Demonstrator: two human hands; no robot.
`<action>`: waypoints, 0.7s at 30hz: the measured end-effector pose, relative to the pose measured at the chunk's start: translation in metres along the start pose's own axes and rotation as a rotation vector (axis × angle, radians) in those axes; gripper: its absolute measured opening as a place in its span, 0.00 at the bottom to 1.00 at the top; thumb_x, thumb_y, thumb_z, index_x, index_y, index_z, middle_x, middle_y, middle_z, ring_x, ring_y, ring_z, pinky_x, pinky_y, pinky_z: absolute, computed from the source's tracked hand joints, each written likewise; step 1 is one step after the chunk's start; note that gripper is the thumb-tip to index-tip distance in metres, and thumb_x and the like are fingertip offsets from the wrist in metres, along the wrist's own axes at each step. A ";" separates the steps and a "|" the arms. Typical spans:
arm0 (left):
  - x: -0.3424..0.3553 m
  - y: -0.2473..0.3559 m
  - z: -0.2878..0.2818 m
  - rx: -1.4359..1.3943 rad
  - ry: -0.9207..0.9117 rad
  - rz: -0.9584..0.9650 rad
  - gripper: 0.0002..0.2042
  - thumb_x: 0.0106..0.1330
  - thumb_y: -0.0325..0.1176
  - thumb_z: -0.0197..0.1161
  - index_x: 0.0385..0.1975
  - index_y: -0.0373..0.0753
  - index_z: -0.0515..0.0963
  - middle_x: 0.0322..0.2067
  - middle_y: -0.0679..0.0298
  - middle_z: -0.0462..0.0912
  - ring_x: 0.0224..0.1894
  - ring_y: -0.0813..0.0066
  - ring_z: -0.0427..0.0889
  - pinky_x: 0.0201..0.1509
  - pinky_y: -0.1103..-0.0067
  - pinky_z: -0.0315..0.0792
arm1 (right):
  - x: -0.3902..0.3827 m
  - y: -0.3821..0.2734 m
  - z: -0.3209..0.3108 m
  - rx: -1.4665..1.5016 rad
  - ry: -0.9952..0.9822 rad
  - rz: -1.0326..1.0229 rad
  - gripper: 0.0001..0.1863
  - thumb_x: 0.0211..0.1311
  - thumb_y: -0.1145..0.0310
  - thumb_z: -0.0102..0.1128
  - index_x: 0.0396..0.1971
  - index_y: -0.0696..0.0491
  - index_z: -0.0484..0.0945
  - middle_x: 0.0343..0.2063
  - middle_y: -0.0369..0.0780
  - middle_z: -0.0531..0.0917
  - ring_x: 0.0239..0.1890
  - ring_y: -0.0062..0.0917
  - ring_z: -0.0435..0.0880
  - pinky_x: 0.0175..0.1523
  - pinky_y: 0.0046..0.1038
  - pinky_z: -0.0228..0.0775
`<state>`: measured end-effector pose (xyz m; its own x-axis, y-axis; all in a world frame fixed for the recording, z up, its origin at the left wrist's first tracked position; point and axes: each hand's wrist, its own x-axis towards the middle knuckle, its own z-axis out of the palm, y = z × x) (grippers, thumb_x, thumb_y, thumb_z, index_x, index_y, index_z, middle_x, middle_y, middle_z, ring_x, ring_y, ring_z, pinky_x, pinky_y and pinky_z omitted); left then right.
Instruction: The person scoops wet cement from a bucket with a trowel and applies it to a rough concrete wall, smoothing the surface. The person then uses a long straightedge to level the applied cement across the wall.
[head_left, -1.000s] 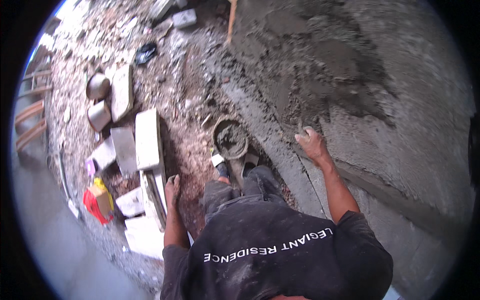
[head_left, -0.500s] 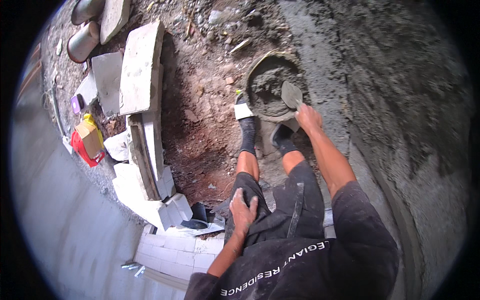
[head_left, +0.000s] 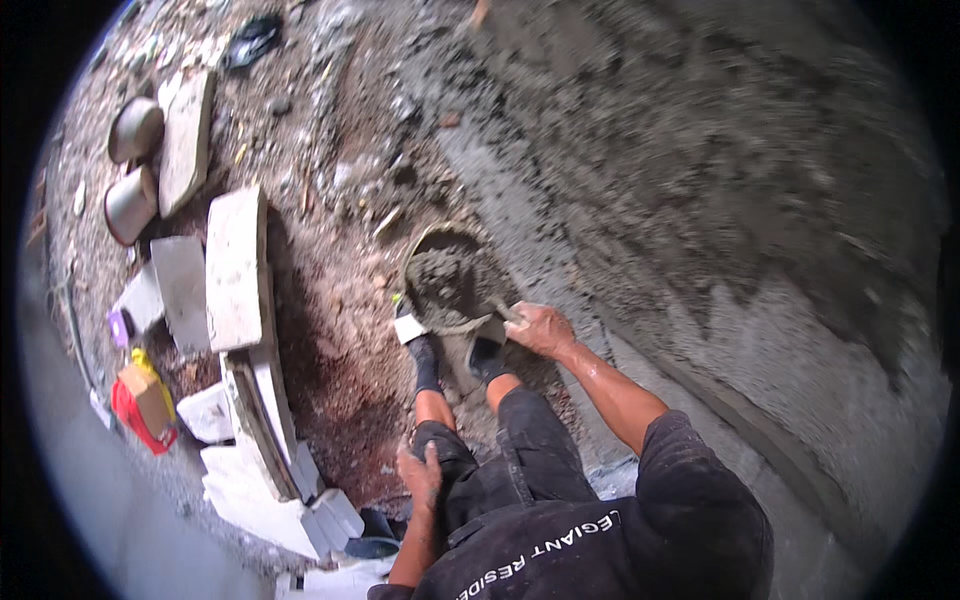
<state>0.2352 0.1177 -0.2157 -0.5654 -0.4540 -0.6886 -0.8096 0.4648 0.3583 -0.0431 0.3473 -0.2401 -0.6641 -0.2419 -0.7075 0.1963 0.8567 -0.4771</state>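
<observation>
The trowel (head_left: 502,309) is gripped in my right hand (head_left: 540,328) at the lower right rim of a round bucket (head_left: 408,262) of grey mortar (head_left: 440,278). The trowel's blade is hard to make out against the mortar. The bucket stands between and just beyond my feet, in white-strapped sandals (head_left: 409,326). My left hand (head_left: 420,470) rests against my left thigh by the knee, thumb and fingers apart and holding nothing. Right of the bucket are a speckled grey mortar band (head_left: 510,220) and a large surface of wet, rough mortar (head_left: 720,170).
Left lie pale slabs (head_left: 233,260), two metal buckets (head_left: 130,200), a red bag (head_left: 128,408) with a cardboard box (head_left: 148,398), a purple object (head_left: 119,326) and a pipe (head_left: 75,330). Rubble and a black bag (head_left: 252,42) lie farther off. A long ledge (head_left: 730,410) runs at right.
My right hand with the trowel has moved from the mortared surface to the bucket. My left hand has moved from beside the slabs onto my thigh. The view has shifted repeatedly.
</observation>
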 end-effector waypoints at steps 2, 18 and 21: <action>0.007 0.012 -0.015 -0.008 0.008 -0.032 0.28 0.58 0.40 0.56 0.53 0.28 0.61 0.50 0.45 0.67 0.53 0.51 0.65 0.57 0.69 0.59 | -0.028 -0.039 -0.046 0.070 0.074 -0.091 0.19 0.43 0.55 0.57 0.33 0.53 0.76 0.30 0.47 0.79 0.35 0.42 0.77 0.39 0.36 0.69; 0.033 0.020 -0.135 -0.067 0.153 -0.095 0.25 0.59 0.42 0.54 0.48 0.25 0.64 0.47 0.42 0.68 0.51 0.50 0.67 0.56 0.69 0.60 | -0.232 -0.121 -0.349 0.344 0.491 0.129 0.17 0.52 0.57 0.54 0.33 0.56 0.74 0.23 0.36 0.73 0.23 0.17 0.71 0.25 0.21 0.65; 0.044 0.018 -0.137 -0.029 0.047 -0.065 0.23 0.58 0.42 0.54 0.45 0.27 0.68 0.44 0.43 0.70 0.49 0.50 0.69 0.53 0.69 0.62 | -0.260 -0.103 -0.315 0.443 0.592 0.148 0.17 0.55 0.56 0.51 0.33 0.57 0.73 0.23 0.39 0.74 0.24 0.24 0.75 0.27 0.27 0.67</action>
<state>0.1739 0.0021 -0.1535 -0.5178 -0.5178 -0.6810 -0.8487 0.4111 0.3327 -0.1178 0.4655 0.1574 -0.8608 0.2538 -0.4412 0.5019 0.5678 -0.6525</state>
